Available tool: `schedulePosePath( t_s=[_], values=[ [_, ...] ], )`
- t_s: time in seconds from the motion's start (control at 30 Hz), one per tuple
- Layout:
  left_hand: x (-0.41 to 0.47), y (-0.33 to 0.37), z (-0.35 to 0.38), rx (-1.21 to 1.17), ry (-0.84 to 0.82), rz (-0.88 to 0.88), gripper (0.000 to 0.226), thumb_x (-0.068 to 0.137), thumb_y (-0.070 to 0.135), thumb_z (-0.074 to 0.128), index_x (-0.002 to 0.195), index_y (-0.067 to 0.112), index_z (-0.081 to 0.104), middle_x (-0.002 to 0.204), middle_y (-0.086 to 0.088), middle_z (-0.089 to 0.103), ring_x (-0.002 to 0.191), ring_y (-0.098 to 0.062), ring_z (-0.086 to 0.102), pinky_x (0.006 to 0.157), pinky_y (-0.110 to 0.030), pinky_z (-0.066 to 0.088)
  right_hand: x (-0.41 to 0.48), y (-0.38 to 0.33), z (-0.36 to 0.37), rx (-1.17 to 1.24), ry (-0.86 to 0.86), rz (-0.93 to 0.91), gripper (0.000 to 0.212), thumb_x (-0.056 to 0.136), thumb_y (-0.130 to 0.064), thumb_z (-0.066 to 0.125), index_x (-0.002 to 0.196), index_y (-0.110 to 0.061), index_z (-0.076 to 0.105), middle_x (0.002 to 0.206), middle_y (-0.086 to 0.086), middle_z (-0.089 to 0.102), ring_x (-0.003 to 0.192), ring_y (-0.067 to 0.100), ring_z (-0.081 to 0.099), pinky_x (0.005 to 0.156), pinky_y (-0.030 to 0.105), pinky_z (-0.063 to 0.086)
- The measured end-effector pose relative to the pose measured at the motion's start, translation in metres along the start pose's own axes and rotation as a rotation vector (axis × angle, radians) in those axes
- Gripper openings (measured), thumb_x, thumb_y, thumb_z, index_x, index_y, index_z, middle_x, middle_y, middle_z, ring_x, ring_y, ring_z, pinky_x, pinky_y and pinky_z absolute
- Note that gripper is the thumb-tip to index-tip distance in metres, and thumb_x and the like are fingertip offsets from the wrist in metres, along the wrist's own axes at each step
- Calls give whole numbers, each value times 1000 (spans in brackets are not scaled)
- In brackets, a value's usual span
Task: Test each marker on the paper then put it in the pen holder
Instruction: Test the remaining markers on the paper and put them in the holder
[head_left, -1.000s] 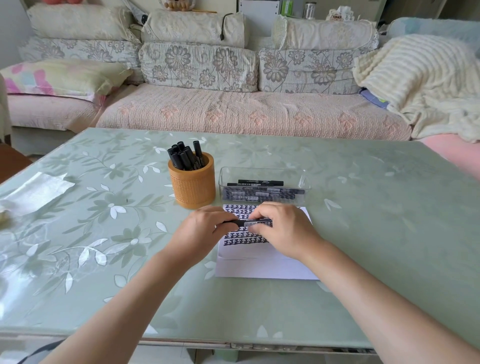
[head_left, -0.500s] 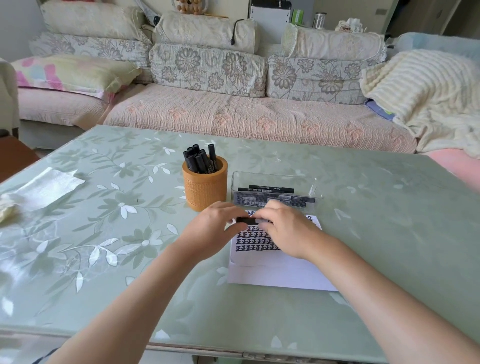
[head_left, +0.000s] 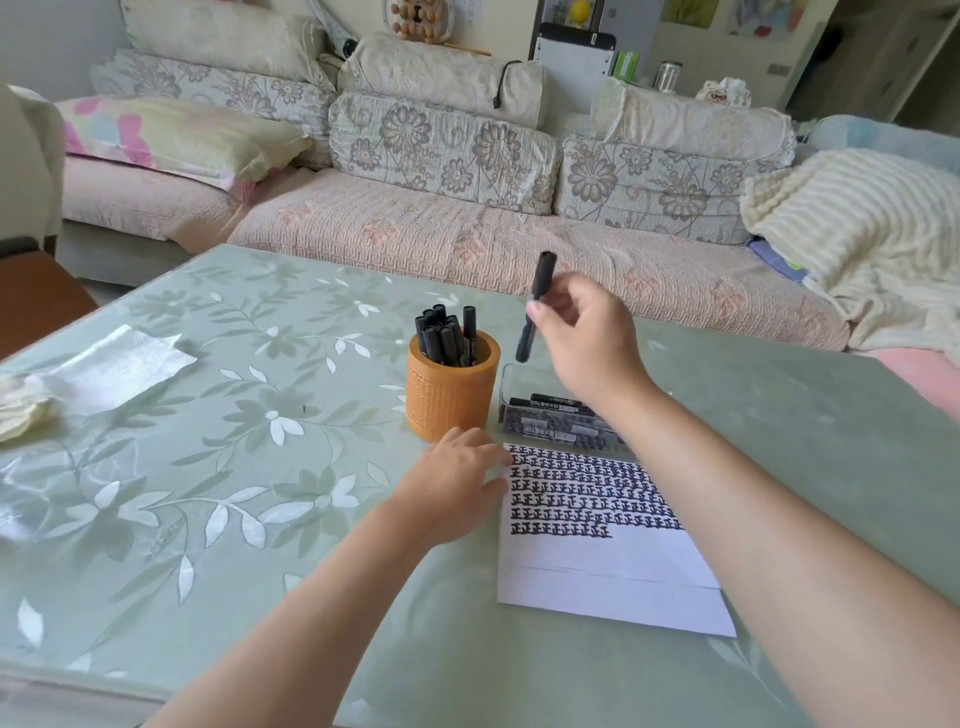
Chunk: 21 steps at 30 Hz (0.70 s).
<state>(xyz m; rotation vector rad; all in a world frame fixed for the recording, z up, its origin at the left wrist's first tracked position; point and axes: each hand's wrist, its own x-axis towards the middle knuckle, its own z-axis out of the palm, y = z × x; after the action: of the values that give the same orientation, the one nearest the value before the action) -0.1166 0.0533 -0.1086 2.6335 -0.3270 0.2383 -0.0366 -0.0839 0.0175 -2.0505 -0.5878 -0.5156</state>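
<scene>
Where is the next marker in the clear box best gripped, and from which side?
Judging by pose: the markers lie flat, lengthwise in the clear box. Come from above through its open top and pinch the topmost marker's mid-barrel across its width. The box walls block a side approach, and the right forearm covers the far ends.

Both forearms enter from the lower edge of the frame, bare to the hands, with no sleeves in sight. The left hand and right hand are ungloved, with short, plain nails.
</scene>
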Motion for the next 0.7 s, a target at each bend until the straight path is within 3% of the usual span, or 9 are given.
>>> schedulePosePath(
  t_s=[0.17,0.27,0.43,0.57,0.7],
  values=[
    [-1,-13,3,7,-8,-18,30,96,35,51,123,27,61,123,5,54,111,-17,41,98,-38,40,23,-8,47,55,-103,109,5,85,-21,72,90,-20,72,84,-6,73,81,10,70,82,35,58],
    [0,-10,4,-1,-17,-26,29,95,36,52,122,28,61,125,6,54,111,-17,41,99,-38,39,20,0,57,-177,-242,154,12,84,-28,73,92,-19,75,89,-4,74,87,15,69,83,30,55],
    [3,0,0,1,-31,-19,28,95,36,53,121,29,62,127,6,53,112,-17,41,100,-37,38,23,15,64,-484,-274,207,28,74,-50,71,87,-25,77,91,-5,73,93,22,63,82,33,51],
    [2,0,-1,8,-38,-26,30,95,37,52,123,29,61,127,6,53,113,-17,40,100,-36,38,27,15,66,-429,-445,299,20,76,-36,68,79,-17,75,73,-1,69,78,22,64,63,26,44],
    [2,1,-2,27,-40,-29,33,95,38,52,127,29,58,126,4,53,114,-18,40,98,-36,39,30,19,47,-193,-503,253,18,81,-33,71,95,-25,75,89,-6,69,86,13,62,79,30,47]
  ],
)
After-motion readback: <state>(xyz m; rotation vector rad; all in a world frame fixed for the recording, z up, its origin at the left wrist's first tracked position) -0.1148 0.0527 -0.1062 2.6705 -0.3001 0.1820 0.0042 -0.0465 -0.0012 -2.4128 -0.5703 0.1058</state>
